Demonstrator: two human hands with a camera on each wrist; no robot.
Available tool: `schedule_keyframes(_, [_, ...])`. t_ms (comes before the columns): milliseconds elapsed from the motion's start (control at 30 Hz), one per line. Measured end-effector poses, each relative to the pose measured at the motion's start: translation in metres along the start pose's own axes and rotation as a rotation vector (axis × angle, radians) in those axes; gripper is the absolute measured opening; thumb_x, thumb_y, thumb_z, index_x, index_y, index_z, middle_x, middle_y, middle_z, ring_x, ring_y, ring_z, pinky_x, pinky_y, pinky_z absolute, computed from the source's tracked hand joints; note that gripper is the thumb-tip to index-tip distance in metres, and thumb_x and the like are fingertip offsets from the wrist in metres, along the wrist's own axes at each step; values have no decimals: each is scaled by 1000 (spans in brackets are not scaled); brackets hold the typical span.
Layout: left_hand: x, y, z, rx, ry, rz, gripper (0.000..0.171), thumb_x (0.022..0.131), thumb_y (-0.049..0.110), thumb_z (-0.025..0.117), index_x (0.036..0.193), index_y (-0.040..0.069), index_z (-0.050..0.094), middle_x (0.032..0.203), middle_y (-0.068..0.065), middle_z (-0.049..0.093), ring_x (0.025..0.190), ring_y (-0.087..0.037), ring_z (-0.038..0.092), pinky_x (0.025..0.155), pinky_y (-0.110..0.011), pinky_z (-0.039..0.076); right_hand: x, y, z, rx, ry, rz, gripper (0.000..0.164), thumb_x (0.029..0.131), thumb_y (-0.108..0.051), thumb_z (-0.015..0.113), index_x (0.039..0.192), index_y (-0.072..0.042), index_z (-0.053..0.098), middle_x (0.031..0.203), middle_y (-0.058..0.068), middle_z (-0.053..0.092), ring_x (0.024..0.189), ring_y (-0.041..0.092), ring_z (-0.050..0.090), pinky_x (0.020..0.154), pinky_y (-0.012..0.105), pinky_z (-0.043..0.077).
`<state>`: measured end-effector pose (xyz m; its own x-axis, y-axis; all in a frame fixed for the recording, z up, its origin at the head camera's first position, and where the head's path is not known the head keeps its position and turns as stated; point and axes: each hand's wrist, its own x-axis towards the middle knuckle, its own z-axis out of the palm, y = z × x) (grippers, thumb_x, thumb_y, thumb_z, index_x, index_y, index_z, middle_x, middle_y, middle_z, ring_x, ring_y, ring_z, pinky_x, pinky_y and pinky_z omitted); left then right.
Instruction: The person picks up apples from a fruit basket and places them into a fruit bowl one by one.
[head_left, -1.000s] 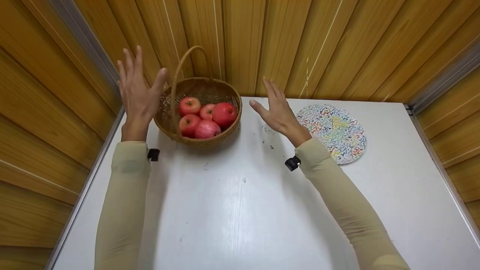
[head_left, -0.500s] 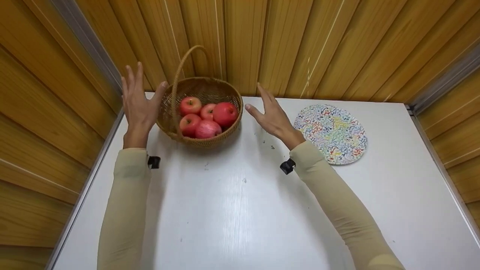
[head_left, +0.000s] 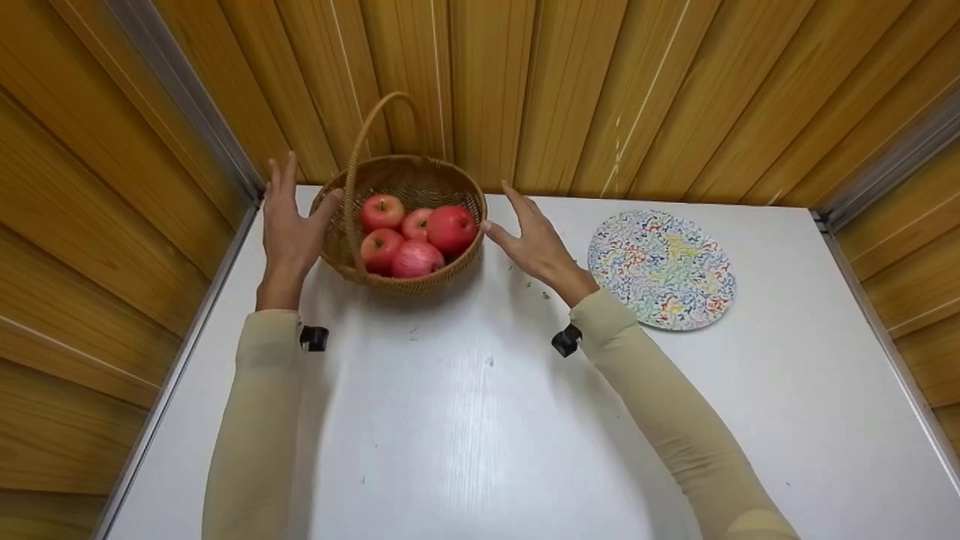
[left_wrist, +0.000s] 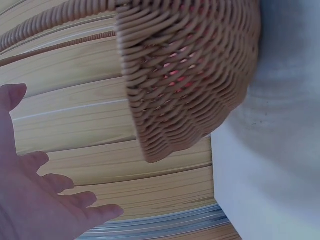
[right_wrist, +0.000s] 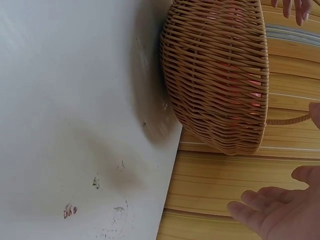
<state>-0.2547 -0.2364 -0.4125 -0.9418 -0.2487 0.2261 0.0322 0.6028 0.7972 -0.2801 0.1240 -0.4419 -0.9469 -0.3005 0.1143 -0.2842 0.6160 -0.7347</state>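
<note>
A brown wicker basket [head_left: 409, 286] with a tall arched handle [head_left: 358, 154] stands at the back left of the white table. Several red apples [head_left: 417, 259] lie inside it. To its left my left hand [head_left: 289, 229] has its fingers extended, the thumb overlapping the basket's rim in the head view; a gap shows between them in the left wrist view. My right hand [head_left: 536, 244] hovers at the right side, fingers spread and thumb tip near the rim. In the right wrist view that hand [right_wrist: 290, 207] is apart from the wicker wall [right_wrist: 220, 75]. Neither hand holds anything.
A round mat [head_left: 664, 270] with a multicoloured speckled pattern lies on the white table [head_left: 465, 420], right of my right hand. Wood-panelled walls [head_left: 555, 97] close in the back and sides. Small dark marks dot the tabletop near the basket.
Both hands have come down and inward toward the basket, the left moving right and the right moving left. The basket, apples and mat stay in place.
</note>
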Motion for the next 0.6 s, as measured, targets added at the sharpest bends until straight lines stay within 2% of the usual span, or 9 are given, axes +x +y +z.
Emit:
schedule_keyframes(267, [-3,-14,8,-13,-23,-34,83,103,43,65,172,23,22,177,-4,2,162,-29,7,129,-55,13,1,2,13,33,-1,-31,85,103,-61,58,171,-20,26,172,10,30,157,30,29,126,53,27])
schedule_keyframes(400, [-5,-20,10,-19,-35,-68,84,102,34,67,172,24,22,177,-3,2,162,-30,8,129,-54,16,0,3,18,51,-14,-30,85,103,-62,58,171,-23,25,171,10,31,153,31,37,122,54,35])
schedule_keyframes(600, [-8,-27,13,-40,-46,-97,84,100,32,69,172,24,24,178,-7,3,161,-32,10,128,-55,19,-1,4,24,83,-22,-37,84,103,-62,59,171,-24,27,170,10,34,149,33,42,118,54,40])
